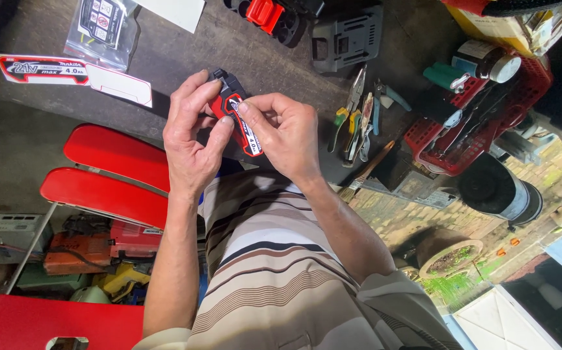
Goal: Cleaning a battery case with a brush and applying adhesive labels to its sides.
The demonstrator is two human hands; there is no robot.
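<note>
- Red and black, the power-tool battery pack (237, 115) sits pinched between both my hands, held above the dark workbench (41, 123).
- My left hand (193, 133) wraps its near side, thumb pressed on the label face.
- My right hand (285, 133) grips the other edge, fingertips on the sticker.
- Beyond the battery: a grey charger base (348, 39).
- Right of it: pliers (353, 110) and a red basket (482, 110) of tools.
- Left of it: a sticker sheet (73, 74).

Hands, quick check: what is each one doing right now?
Left hand: closed on the red and black battery pack.
Right hand: fingertips pressing the pack's label.
</note>
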